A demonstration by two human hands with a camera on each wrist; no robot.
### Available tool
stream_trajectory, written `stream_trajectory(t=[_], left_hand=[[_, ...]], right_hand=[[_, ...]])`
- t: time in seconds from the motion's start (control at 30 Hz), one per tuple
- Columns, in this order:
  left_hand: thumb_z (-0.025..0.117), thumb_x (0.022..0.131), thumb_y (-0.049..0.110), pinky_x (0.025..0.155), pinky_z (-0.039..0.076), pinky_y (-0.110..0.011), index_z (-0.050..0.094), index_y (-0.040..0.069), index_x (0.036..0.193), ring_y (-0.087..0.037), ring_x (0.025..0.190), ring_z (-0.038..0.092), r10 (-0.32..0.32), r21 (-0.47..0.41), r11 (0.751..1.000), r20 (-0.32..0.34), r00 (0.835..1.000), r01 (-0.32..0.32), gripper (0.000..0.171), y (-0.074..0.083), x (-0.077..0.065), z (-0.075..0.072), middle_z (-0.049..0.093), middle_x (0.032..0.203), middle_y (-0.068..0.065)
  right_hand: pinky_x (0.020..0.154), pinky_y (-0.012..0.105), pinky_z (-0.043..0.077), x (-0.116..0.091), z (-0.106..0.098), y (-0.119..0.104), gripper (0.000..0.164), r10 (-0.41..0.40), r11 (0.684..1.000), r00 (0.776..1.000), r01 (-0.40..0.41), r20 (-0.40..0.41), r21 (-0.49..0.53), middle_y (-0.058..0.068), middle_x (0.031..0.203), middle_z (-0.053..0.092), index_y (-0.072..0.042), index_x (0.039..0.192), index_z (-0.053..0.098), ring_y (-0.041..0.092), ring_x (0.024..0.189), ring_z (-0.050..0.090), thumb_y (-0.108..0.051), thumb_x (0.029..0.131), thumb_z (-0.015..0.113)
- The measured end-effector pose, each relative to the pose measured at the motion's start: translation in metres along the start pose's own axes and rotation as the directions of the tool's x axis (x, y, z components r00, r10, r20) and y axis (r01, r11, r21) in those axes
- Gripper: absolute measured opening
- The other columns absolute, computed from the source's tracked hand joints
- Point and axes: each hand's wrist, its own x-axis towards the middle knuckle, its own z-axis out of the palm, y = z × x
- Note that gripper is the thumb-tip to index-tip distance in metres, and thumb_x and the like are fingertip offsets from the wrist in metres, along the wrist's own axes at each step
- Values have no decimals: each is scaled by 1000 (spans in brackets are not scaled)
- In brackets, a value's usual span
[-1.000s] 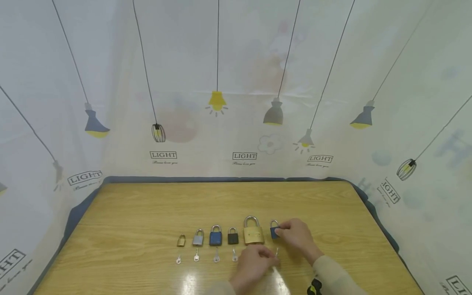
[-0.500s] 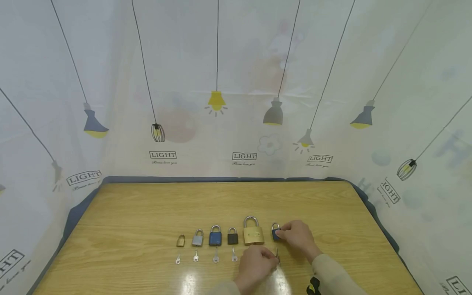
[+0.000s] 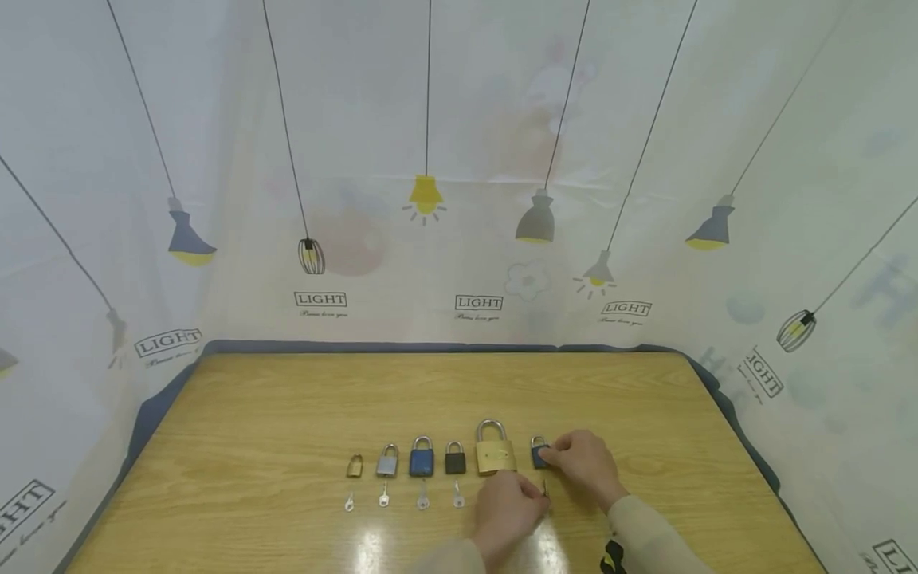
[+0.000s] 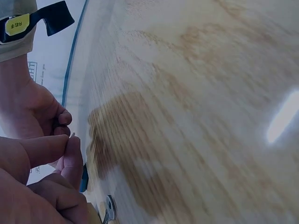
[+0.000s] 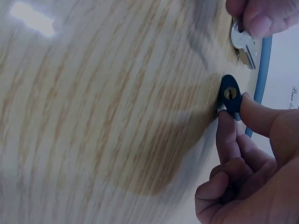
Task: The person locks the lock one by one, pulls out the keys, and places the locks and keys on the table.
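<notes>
Thumb and fingers of my right hand pinch a small blue padlock at the right end of a row of padlocks. Its round brass keyhole faces the right wrist camera. My left hand pinches the bow of a silver key, just in front of that padlock. The key's blade is apart from the keyhole in the right wrist view. Just beyond the left hand stands a large brass padlock, its lower edge partly covered by that hand.
Left of the brass padlock lie a black padlock, a larger blue one, a silver one and a tiny brass one. A key lies before each of these. The wooden table ends at a printed curtain.
My left hand has shifted slightly to the right with the key, closer to the small blue padlock. The right hand has moved the padlock slightly to the right.
</notes>
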Motion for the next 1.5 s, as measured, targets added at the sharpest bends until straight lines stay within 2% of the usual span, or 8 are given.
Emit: stream_trajectory(t=[0.23, 0.47, 0.7, 0.83, 1.0, 1.37, 1.5], left_hand=[[79, 70, 19, 61, 48, -32, 67, 21, 66, -11, 65, 54, -18, 89, 996, -28, 999, 21, 13, 10, 4, 9, 63, 67, 10], [77, 68, 15, 62, 48, -34, 68, 19, 63, -13, 63, 55, -35, 117, 992, -46, 998, 40, 12, 18, 6, 11, 64, 65, 8], [73, 72, 14, 57, 45, -32, 65, 17, 56, -12, 58, 52, -27, 136, 990, -70, 997, 36, 18, 17, 8, 10, 60, 58, 7], [76, 72, 15, 57, 45, -31, 65, 17, 58, -12, 57, 52, -34, 142, 989, -79, 996, 45, 17, 16, 8, 8, 61, 59, 6], [79, 69, 15, 57, 47, -31, 66, 17, 61, -13, 58, 53, -48, 126, 990, -74, 996, 57, 15, 17, 7, 5, 63, 61, 5], [76, 73, 17, 57, 48, -33, 67, 15, 65, -15, 61, 55, -51, 101, 993, -37, 998, 54, 11, 14, 6, 1, 64, 66, 3], [74, 75, 21, 58, 49, -33, 70, 15, 69, -14, 64, 57, -15, 95, 995, -10, 1000, 16, 10, 9, 7, -4, 66, 69, 4]], right_hand=[[76, 48, 48, 0, -1, 4, 22, -6, 999, 1000, 6, -19, -31, 6, 89, 71, -9, 81, 71, 23, 84, 62, -32, 81, 73], [67, 38, 46, 1, -7, 6, 25, 23, 999, 999, -24, -44, -40, 5, 87, 70, -10, 83, 71, 19, 76, 58, -35, 84, 69], [78, 47, 48, 3, -11, 6, 31, 46, 999, 998, -47, -40, -26, 9, 96, 70, -8, 91, 71, 24, 87, 61, -38, 89, 63], [81, 51, 47, 1, -13, 7, 33, 46, 999, 999, -47, -27, -25, 11, 98, 70, -7, 93, 70, 28, 90, 61, -39, 89, 62], [85, 55, 45, 2, -14, 11, 38, 58, 998, 998, -58, -20, -26, 15, 104, 68, -4, 97, 69, 33, 97, 60, -40, 90, 60], [89, 56, 44, 1, -18, 17, 41, 56, 998, 998, -56, -7, -7, 19, 109, 67, -1, 100, 68, 37, 103, 58, -39, 93, 58], [89, 56, 44, 0, -21, 17, 42, 47, 999, 999, -47, -2, -3, 20, 109, 66, 0, 101, 68, 38, 103, 58, -39, 93, 57]])
